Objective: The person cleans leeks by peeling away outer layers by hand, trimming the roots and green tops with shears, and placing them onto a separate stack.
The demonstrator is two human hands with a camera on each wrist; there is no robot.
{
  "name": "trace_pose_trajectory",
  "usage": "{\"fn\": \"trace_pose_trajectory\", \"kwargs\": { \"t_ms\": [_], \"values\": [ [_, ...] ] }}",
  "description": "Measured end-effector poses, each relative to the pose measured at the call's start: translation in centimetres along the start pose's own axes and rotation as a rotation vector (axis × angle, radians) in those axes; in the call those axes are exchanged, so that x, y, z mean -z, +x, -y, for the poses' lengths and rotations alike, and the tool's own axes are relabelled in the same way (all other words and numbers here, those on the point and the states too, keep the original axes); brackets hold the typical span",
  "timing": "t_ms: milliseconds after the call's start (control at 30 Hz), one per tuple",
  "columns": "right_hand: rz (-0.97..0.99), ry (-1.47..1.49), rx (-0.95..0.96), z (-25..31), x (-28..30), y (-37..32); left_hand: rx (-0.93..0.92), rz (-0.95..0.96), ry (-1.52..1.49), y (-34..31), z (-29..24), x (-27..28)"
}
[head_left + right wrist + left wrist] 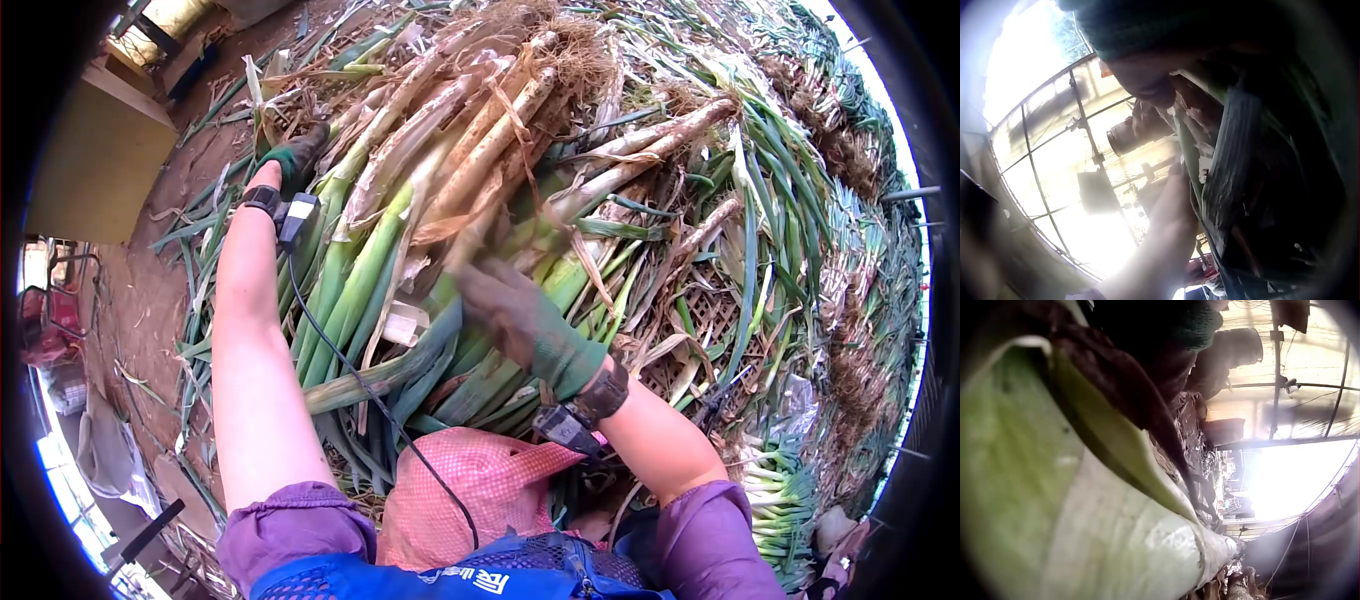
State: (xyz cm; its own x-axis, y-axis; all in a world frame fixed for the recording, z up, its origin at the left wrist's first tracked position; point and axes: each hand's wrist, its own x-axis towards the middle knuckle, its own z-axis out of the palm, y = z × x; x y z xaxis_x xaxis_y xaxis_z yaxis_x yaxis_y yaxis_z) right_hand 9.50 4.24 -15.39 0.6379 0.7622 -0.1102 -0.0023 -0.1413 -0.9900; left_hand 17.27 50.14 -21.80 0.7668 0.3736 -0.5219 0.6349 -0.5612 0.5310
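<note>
A thick heap of leeks lies in front of me, soil-stained white stalks and tangled roots pointing away, green leaves toward me. My left hand, in a dark green glove, is at the left side of the heap, its fingers partly lost among the stalks. A broad pale-green leek fills much of the left wrist view. Over the middle of the heap is my right hand, gloved and motion-blurred, its fingers stretched toward the stalks. In the right wrist view a leek leaf passes close below the glove.
More leeks lie crosswise to the right. Bundled green onions sit at lower right, below a long bank of plants. A yellowish box stands on the dirt floor at left. A cable runs from the left wrist across the leaves.
</note>
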Motion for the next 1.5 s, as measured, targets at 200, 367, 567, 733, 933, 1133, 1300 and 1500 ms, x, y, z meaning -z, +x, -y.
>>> {"fn": "trace_pose_trajectory", "kwargs": {
  "t_ms": [200,367,567,733,933,1133,1300,1500],
  "values": [
    [-0.180,0.625,-0.449,1.5,-1.2,1.8,-0.513,0.139,0.094,1.0,3.9,-1.0],
    [-0.121,0.177,-0.308,-0.6,-0.8,2.2,-0.623,0.299,0.213,-0.6,4.0,-1.9],
    [0.081,0.092,-0.363,3.3,1.6,3.6,-0.636,0.427,-0.174,-5.1,4.2,-3.6],
    [-0.004,0.507,-0.521,1.2,0.9,3.6,-0.874,0.500,-0.565,-10.4,2.8,-5.2],
    [0.071,0.494,-0.501,-0.3,1.7,1.3,-0.315,0.430,-0.827,-17.7,-2.5,-4.7],
    [0.071,0.390,-0.423,5.5,1.8,-5.3,-0.494,0.403,-0.623,-23.3,-5.7,-6.4],
    [-0.132,0.713,-0.379,-0.7,1.2,-14.7,-0.570,0.449,-0.415,-25.8,-9.3,-9.3],
    [-0.099,0.929,-0.428,-1.6,1.5,-18.9,-0.402,0.394,-0.192,-32.1,-17.6,-10.2]
  ]
}}
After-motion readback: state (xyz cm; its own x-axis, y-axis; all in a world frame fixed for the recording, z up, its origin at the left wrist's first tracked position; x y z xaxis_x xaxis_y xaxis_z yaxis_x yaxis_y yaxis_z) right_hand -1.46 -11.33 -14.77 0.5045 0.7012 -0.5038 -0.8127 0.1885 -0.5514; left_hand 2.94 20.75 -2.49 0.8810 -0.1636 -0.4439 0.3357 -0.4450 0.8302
